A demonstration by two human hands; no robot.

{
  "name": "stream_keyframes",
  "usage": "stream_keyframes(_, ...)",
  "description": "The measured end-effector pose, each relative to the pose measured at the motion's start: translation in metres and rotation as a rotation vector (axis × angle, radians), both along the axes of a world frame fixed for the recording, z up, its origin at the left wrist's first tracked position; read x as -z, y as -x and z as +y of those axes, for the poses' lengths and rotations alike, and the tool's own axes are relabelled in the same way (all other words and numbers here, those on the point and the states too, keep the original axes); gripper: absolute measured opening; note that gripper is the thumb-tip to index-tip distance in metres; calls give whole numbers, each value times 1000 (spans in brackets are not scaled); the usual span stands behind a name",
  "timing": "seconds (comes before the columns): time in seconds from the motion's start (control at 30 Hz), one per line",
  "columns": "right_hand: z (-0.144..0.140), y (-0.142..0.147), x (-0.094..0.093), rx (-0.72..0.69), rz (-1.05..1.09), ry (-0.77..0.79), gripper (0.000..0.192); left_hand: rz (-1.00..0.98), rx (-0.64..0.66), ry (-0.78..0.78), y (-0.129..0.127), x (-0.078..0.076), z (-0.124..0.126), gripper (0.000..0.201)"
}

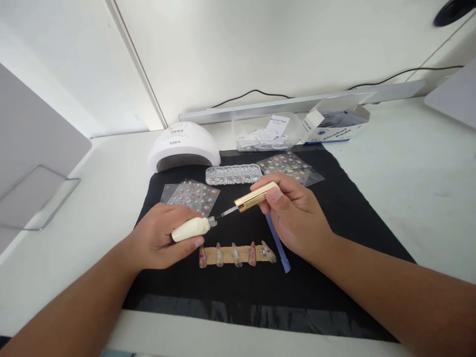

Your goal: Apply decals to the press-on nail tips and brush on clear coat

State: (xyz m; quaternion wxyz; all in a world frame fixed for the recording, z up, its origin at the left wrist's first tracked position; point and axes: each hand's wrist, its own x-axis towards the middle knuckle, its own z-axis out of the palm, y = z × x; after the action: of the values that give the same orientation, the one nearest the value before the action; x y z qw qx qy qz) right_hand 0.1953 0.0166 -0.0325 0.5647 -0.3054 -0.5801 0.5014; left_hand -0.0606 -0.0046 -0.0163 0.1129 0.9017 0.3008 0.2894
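Note:
My left hand [163, 235] is closed around a cream nail polish bottle [190, 229], tilted with its clear neck toward the right. In my right hand [293, 210] is the gold brush cap [256, 196], pinched between thumb and fingers. The cap's brush [227, 211] points down-left, its tip at or just by the bottle's mouth; I cannot tell whether it is inside. Below both hands, several decorated press-on nails [235, 255] lie in a row across a tan strip [210, 255]. A purple stick [278, 243] rests beneath my right hand.
A black mat [178, 282] covers the white table. Behind the hands are a white nail lamp [182, 144], a rhinestone case [233, 174], sticker sheets [195, 196] at left, more sticker sheets [288, 166] at right, a clear bin [245, 141] and an alcohol pad box [334, 129].

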Motion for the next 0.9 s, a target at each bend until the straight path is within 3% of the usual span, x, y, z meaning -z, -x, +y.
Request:
stream_keyframes(0.27, -3, 0, 5, -17, -170, -125, 38, 9, 2, 27, 2, 2, -2, 10)
stream_keyframes(0.47, -7, 0, -2, -124, -420, -237, 20, 38, 3, 33, 2, 4, -3, 10)
stream_keyframes(0.6, -5, -2, -4, -126, -403, -307, 16, 52, -4, 21, 1, 3, -4, 10)
stream_keyframes(0.9, 1, -8, -3, -127, -163, -71, 40, 52, -55, 20, 10, 6, -8, 15)
